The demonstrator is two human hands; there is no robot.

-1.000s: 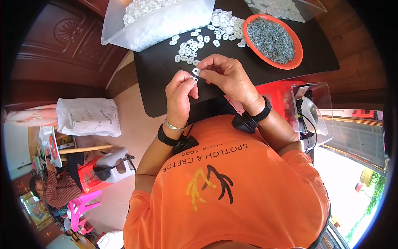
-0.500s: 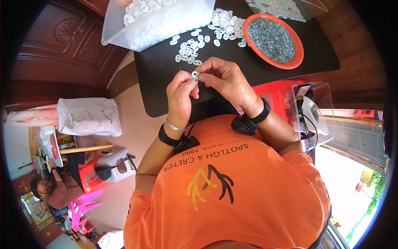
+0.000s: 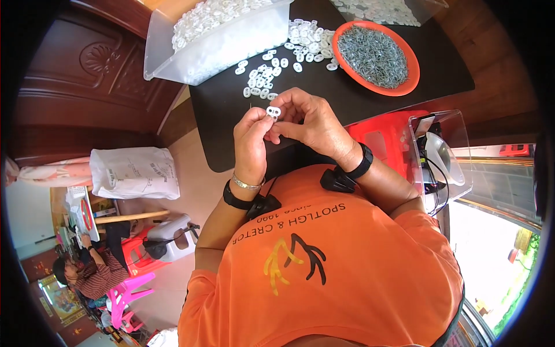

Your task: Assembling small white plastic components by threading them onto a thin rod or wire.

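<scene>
Close together above the near edge of the dark table [image 3: 217,136], both my hands meet at a small white plastic piece [image 3: 273,110] that is oval with two holes. My left hand [image 3: 251,140] pinches it between thumb and fingertips. The fingers of my right hand [image 3: 317,125] are curled in at its right side, with the fingertips at the piece. A thin pin-like tip stands up by my left fingers; I cannot make out what it belongs to. Just beyond lie loose white two-hole pieces [image 3: 261,77].
A clear bin [image 3: 167,63] of white pieces stands at the far left. An orange bowl [image 3: 414,68] of small metal nails or screws sits to the right. Right of my arm are a red stool [image 3: 378,141] and a clear box [image 3: 462,173]. Another person [image 3: 104,274] sits at far left.
The white piece has turned so that its two-hole face shows upward. My right fingers have shifted lower around it. The whole view has tilted slightly.
</scene>
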